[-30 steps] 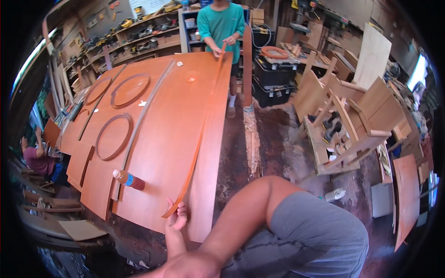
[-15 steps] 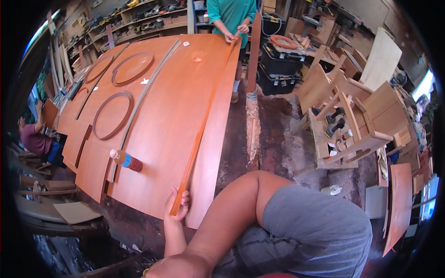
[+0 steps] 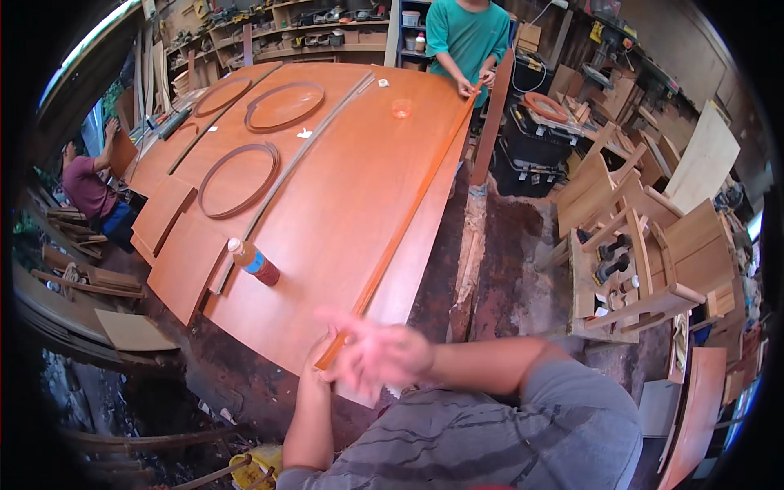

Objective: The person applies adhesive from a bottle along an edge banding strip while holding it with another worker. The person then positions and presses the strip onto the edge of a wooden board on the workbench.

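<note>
A long, thin orange-brown wooden strip (image 3: 416,204) runs along the right side of a large glossy wood panel (image 3: 327,220). My left hand (image 3: 314,358) is closed round its near end, partly hidden behind my right hand. Blurred by motion, my right hand (image 3: 380,355) hovers across the strip by the left one, its fingers spread and nothing seen in them. At the far end, a co-worker's hands (image 3: 476,83) hold the other end of the strip. A bottle (image 3: 255,263) of reddish-brown liquid with a blue label stands on the panel, left of my hands.
Coiled brown strips (image 3: 239,181) and a long greyish strip (image 3: 298,163) lie on the panel. Smaller boards (image 3: 188,265) sit at its left edge. To the right are black toolboxes (image 3: 535,147) and a low bench (image 3: 584,286) with wooden frames. Another person (image 3: 94,188) works far left.
My right hand has come up from the lower edge to the strip's near end. The view has shifted, so the panel appears further right. My left hand keeps hold of the strip.
</note>
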